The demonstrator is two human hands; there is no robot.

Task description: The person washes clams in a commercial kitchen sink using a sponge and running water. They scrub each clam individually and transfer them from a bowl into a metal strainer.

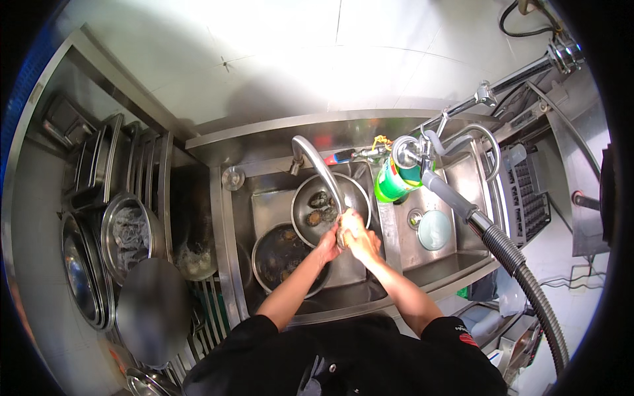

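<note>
Both my hands meet under the spout end of a curved metal faucet, over the left sink basin. My left hand and my right hand are closed around a small brownish item, mostly covered by the fingers; its kind cannot be told. Just behind them a round metal bowl holds several dark, roundish pieces, perhaps shellfish. A second metal bowl, lower left and partly behind my left forearm, holds liquid and more dark pieces.
The right basin has a pale round lid by the drain. A green container and a red-and-blue brush lie along the back. A spray hose arches at right. Metal bowls and stacked trays stand left.
</note>
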